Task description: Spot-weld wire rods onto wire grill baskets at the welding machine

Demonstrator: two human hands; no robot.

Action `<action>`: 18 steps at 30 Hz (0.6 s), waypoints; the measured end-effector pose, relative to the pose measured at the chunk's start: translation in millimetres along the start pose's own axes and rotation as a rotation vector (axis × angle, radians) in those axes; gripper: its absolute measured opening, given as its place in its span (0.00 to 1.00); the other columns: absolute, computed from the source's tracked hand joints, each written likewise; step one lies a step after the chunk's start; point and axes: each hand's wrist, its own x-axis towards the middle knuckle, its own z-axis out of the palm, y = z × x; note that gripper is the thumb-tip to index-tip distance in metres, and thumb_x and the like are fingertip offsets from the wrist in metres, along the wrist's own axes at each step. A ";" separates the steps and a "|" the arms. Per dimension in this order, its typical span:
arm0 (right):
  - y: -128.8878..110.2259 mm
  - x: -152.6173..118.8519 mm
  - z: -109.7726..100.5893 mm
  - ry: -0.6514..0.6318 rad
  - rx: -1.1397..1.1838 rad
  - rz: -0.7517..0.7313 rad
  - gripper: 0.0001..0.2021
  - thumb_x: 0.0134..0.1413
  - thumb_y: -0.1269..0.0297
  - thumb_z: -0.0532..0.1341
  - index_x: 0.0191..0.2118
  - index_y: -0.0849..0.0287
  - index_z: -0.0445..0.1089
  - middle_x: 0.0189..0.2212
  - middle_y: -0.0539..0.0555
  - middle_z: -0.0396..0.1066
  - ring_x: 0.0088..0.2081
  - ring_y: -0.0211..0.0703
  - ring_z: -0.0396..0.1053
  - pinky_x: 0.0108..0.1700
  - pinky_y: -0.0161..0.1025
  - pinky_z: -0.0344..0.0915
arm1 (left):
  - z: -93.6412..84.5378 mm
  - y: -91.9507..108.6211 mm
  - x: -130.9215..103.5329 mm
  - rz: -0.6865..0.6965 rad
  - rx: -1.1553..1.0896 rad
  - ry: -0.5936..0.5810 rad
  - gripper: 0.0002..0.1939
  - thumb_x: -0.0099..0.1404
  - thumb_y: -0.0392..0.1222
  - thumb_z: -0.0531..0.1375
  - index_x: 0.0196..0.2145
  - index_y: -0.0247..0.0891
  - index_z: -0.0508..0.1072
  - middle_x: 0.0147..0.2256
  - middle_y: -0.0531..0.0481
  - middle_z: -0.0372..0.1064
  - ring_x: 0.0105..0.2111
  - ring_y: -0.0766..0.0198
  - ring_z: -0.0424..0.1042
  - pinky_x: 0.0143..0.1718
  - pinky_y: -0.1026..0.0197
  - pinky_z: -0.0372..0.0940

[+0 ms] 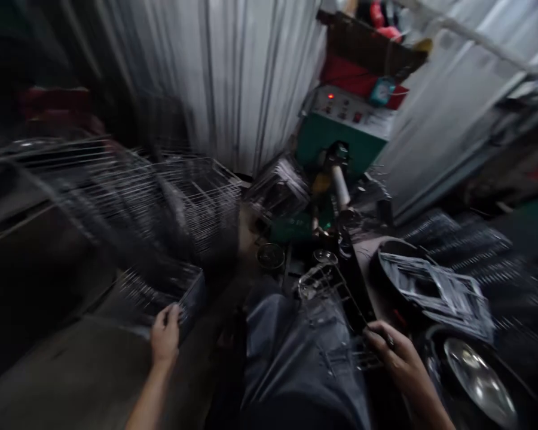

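Observation:
My right hand (394,353) is closed around the near edge of a wire rack (347,298), which lies over my lap and reaches toward the machine. At the lower left, my left hand (165,335) is at the near corner of a low stack of wire panels (150,292). Its fingers are bent and close together, touching or almost touching the stack. Blur hides what they may hold. Dark, shiny cloth (291,352) covers my legs beneath the rack.
Ahead stands a green machine (341,140) with a lit red lamp. More wire racks (206,209) are piled at the left. At the right, flat wire frames (434,286) rest on a round black seat or tray, near a shiny round metal piece (479,376). Corrugated sheeting (233,77) forms the back wall.

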 end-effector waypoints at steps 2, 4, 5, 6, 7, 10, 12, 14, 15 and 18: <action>-5.3 0.0 6.5 0.013 0.187 0.012 0.19 0.47 0.45 0.68 0.26 0.58 0.72 0.23 0.50 0.68 0.27 0.38 0.64 0.30 0.32 0.63 | 38.9 25.0 -29.5 0.030 -0.074 -0.266 0.37 0.51 0.73 0.60 0.43 0.37 0.75 0.36 0.44 0.76 0.37 0.53 0.75 0.43 0.48 0.71; -2.7 3.9 14.6 0.113 0.444 0.055 0.22 0.44 0.42 0.69 0.27 0.57 0.68 0.20 0.47 0.63 0.22 0.34 0.57 0.24 0.31 0.57 | 72.1 53.5 -64.5 0.059 -0.156 -0.497 0.39 0.56 0.74 0.56 0.50 0.38 0.74 0.45 0.40 0.77 0.45 0.50 0.75 0.50 0.47 0.70; 2.1 6.2 19.4 0.171 0.559 0.087 0.23 0.42 0.40 0.69 0.28 0.57 0.67 0.19 0.45 0.61 0.21 0.33 0.54 0.22 0.30 0.54 | 84.4 67.8 -82.1 0.059 -0.219 -0.589 0.40 0.59 0.74 0.52 0.53 0.38 0.73 0.50 0.38 0.75 0.51 0.49 0.74 0.54 0.45 0.68; 9.0 8.0 25.0 0.218 0.648 0.119 0.25 0.41 0.39 0.70 0.29 0.57 0.66 0.19 0.44 0.59 0.20 0.32 0.52 0.21 0.30 0.52 | 93.6 81.3 -98.5 0.019 -0.331 -0.669 0.41 0.60 0.74 0.51 0.55 0.38 0.72 0.55 0.37 0.72 0.56 0.47 0.70 0.58 0.43 0.65; 17.8 9.0 31.1 0.243 0.707 0.153 0.25 0.40 0.39 0.70 0.29 0.56 0.65 0.19 0.43 0.58 0.19 0.31 0.51 0.20 0.30 0.50 | 99.8 93.1 -113.1 -0.021 -0.422 -0.740 0.41 0.61 0.74 0.50 0.57 0.39 0.71 0.58 0.37 0.69 0.61 0.46 0.66 0.61 0.42 0.61; 51.7 6.7 50.9 0.216 0.765 0.247 0.26 0.38 0.39 0.69 0.30 0.56 0.63 0.19 0.42 0.56 0.18 0.30 0.48 0.20 0.30 0.47 | 106.2 113.9 -142.8 -0.123 -0.547 -0.844 0.40 0.62 0.73 0.49 0.59 0.43 0.69 0.64 0.39 0.63 0.65 0.46 0.59 0.65 0.40 0.56; 75.1 3.1 61.2 0.173 0.751 0.298 0.25 0.40 0.39 0.67 0.30 0.56 0.62 0.19 0.42 0.57 0.17 0.29 0.46 0.19 0.30 0.44 | 106.8 114.2 -151.8 -0.159 -0.489 -0.848 0.38 0.63 0.72 0.51 0.60 0.44 0.68 0.64 0.40 0.63 0.66 0.45 0.58 0.65 0.40 0.56; 94.1 0.9 67.3 0.149 0.680 0.342 0.22 0.46 0.41 0.64 0.30 0.56 0.61 0.19 0.42 0.58 0.16 0.28 0.45 0.19 0.30 0.43 | 107.9 107.4 -155.3 -0.192 -0.389 -0.830 0.35 0.64 0.69 0.52 0.59 0.45 0.69 0.63 0.40 0.64 0.66 0.46 0.58 0.65 0.41 0.57; 101.1 0.7 69.1 0.138 0.603 0.360 0.20 0.50 0.43 0.62 0.30 0.56 0.60 0.19 0.42 0.58 0.16 0.29 0.45 0.19 0.30 0.44 | 108.6 103.1 -155.8 -0.212 -0.344 -0.818 0.34 0.64 0.68 0.52 0.58 0.45 0.69 0.63 0.41 0.64 0.66 0.47 0.58 0.65 0.41 0.57; 113.7 2.3 71.7 0.086 0.329 0.408 0.14 0.61 0.52 0.53 0.32 0.57 0.61 0.20 0.43 0.58 0.17 0.30 0.48 0.21 0.30 0.50 | 110.4 92.3 -152.9 -0.299 -0.228 -0.788 0.29 0.66 0.66 0.51 0.53 0.45 0.72 0.62 0.42 0.65 0.66 0.49 0.58 0.67 0.42 0.54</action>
